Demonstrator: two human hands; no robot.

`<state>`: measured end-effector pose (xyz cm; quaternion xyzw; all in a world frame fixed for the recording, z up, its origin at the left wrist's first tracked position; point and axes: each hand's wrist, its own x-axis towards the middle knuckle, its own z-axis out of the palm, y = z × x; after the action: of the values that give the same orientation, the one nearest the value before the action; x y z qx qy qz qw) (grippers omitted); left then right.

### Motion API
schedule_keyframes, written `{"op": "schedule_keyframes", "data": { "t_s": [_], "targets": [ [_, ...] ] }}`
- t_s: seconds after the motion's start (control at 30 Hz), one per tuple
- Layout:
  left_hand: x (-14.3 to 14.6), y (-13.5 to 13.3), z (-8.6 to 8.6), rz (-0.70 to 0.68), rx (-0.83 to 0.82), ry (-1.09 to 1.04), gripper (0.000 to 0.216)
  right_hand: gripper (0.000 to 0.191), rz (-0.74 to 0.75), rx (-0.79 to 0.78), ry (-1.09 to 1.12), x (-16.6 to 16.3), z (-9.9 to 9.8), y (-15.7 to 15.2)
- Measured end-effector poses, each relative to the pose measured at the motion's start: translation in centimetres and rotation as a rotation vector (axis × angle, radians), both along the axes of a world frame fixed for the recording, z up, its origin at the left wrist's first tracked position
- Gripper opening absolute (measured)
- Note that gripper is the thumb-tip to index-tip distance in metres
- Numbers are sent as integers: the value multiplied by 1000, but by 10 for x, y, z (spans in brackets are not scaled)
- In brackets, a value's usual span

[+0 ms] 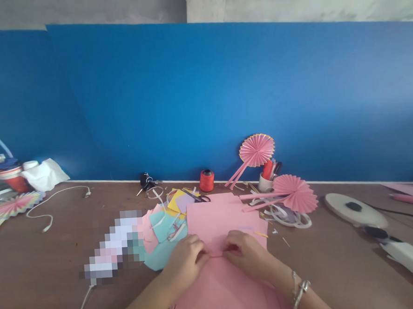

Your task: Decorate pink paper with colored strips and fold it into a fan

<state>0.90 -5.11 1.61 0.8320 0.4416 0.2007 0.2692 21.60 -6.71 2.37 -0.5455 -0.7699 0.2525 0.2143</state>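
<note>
My left hand (pixel 185 262) and my right hand (pixel 246 251) are side by side at the middle of the desk, both closed. Their fingers pinch a sheet of pink paper (pixel 223 288) along a narrow crease between them. The fingertips are partly hidden behind the knuckles. More pink sheets (pixel 219 214) lie flat beneath and beyond my hands. To the left of my left hand is a pile of paper pieces (pixel 162 225) in teal, pink, yellow and lilac. Dark-handled scissors (pixel 202 198) rest at the far edge of the pink sheets.
A red thread spool (pixel 206 180) stands near the blue partition (pixel 189 95). Two pink pleated paper fans (pixel 257 150) are by a white pen cup (pixel 265 182). At right lies a white lamp-like device (pixel 357 210) with a cable; at left, a white cable (pixel 51 196) and keys (pixel 147 182).
</note>
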Motion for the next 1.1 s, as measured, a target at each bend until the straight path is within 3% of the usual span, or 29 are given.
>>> {"op": "schedule_keyframes", "data": {
  "t_s": [0.5,0.87,1.1],
  "targets": [
    [5,-1,-4,2,29,5,18,23,29,51,-94,-13,-1,-6],
    [-2,2,-2,2,-4,13,25,25,82,-45,-23,11,-3,3],
    [-4,3,1,40,-10,-4,22,15,-39,-77,-39,16,-1,5]
  ]
}}
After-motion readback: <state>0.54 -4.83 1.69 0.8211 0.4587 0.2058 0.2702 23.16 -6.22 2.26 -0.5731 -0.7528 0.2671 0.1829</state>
